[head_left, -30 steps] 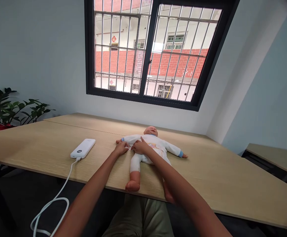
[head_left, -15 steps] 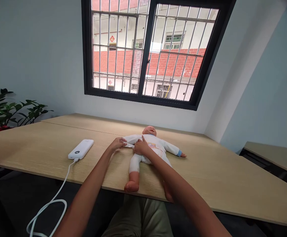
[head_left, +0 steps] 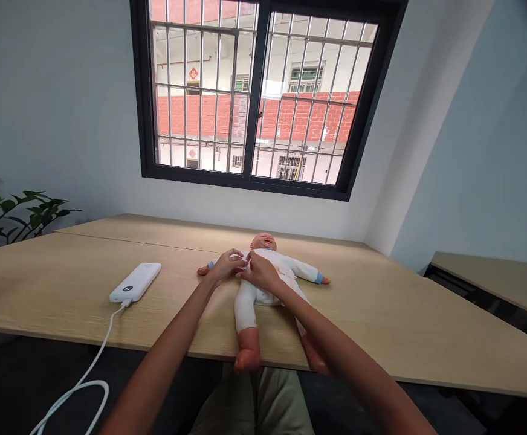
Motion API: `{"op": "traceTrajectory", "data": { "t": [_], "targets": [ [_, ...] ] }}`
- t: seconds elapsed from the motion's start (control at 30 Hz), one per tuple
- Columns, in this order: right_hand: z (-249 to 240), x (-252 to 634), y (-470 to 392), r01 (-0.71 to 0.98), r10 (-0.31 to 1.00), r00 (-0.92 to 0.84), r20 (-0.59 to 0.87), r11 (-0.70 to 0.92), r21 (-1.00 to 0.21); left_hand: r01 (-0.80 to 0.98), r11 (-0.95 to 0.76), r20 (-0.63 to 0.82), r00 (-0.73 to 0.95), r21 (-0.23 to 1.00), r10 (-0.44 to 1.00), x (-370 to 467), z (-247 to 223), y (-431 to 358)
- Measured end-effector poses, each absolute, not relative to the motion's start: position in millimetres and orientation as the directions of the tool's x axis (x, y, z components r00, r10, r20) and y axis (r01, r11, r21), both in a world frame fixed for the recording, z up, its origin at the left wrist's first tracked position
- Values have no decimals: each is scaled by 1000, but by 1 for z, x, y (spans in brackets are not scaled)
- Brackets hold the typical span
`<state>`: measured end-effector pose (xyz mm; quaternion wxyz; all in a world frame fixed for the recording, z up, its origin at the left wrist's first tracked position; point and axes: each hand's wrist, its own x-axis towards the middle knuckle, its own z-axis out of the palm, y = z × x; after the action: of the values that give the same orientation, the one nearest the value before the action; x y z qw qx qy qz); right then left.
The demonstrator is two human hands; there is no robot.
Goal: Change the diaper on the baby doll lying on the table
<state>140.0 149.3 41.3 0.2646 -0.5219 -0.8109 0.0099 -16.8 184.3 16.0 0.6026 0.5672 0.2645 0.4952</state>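
Observation:
A baby doll (head_left: 270,257) in white clothing with blue cuffs lies on its back on the table, head away from me and feet at the near edge. My left hand (head_left: 227,267) is at the doll's side, fingers bent and pinching white cloth. Close beside it, my right hand (head_left: 261,273) rests over the belly, thumb and fingers closed on the same white cloth. The fingertips of both hands nearly meet. Exactly which part of the clothing they grip is too small to make out.
A white power bank (head_left: 135,282) with a white cable (head_left: 101,350) lies left on the wooden table (head_left: 381,320). A plant (head_left: 23,211) stands at far left, a barred window (head_left: 252,96) behind, and another table (head_left: 494,284) at right.
My left hand has moved right and in towards my right hand; the white strip stretched between them no longer shows. The doll's arm on that side is more visible. The view has shifted slightly.

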Motion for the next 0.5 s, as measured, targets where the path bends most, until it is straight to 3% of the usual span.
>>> {"op": "traceTrajectory", "data": {
  "t": [0.13,0.3,0.5],
  "targets": [
    [25,144,156,819,888,-168,429,368,-440,-263,-227,308,326,938,894,2,11,181],
    [21,154,166,677,893,-136,429,400,-618,-184,-303,338,210,935,917,6,3,181],
    [16,167,176,380,949,-51,312,307,-873,-51,-439,420,405,897,812,5,-15,187]
  ]
}}
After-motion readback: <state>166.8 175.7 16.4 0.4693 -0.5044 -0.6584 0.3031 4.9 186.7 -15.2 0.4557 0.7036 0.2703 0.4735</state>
